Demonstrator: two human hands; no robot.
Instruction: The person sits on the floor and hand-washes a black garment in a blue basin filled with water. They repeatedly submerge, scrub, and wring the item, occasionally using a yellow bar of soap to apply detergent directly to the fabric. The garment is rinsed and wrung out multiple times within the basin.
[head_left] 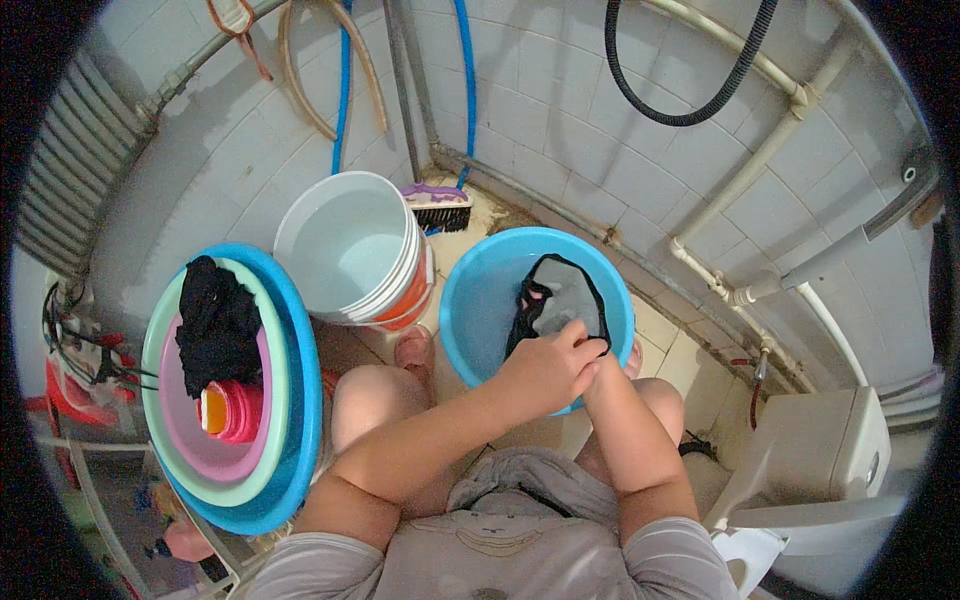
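Observation:
A wet grey garment with black edging (568,298) hangs over the water in a light blue basin (463,330) between my knees. My left hand (553,366) reaches across to the near side of the garment, its fingers closed on the black edge beside my right wrist. My right hand (600,362) meets the garment at the same spot. Its fingers are hidden by the cloth and my left hand, so their grip does not show.
A white bucket of water (290,255) stands left of the basin. Stacked basins (155,400) farther left hold a black cloth (215,320) and a pink container (240,412). A brush (440,212) leans in the corner. A toilet (810,440) is at right.

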